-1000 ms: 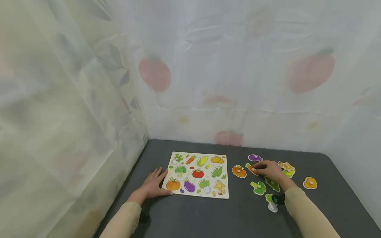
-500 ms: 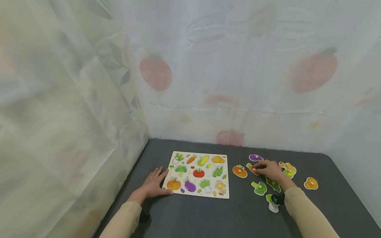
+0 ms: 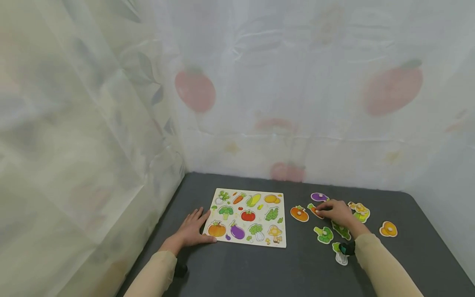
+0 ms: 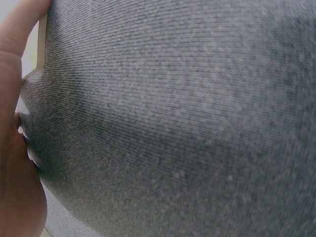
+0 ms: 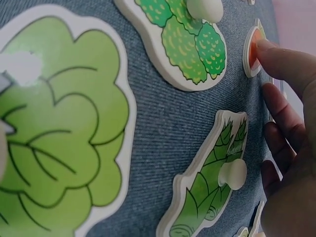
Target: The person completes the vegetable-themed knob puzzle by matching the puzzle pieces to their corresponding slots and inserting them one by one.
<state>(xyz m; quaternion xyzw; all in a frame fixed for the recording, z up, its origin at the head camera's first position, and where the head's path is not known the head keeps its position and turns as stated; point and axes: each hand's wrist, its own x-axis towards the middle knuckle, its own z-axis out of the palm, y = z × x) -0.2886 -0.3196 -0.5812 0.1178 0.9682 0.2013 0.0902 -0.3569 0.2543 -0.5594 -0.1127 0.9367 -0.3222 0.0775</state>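
Observation:
My left hand rests with spread fingers on the left edge of a white vegetable puzzle board. In the left wrist view, the thumb lies along a corner of that board. Over on the right, my right hand pinches a carrot puzzle piece by thumb and fingertips; the fingers hide part of it. Around this hand lie a pumpkin piece, an eggplant piece, a broccoli piece and a green stalk-like piece with a white knob.
A bok choy piece lies under the right wrist. Beyond the hand, a mushroom piece overlaps a yellow-green piece. An orange round-shaped piece sits farther right. Pale curtains close off the dark table's back and left sides.
The head view has drifted slightly, so board and pieces appear a little farther right. Both hands keep their places on the board and at the carrot piece.

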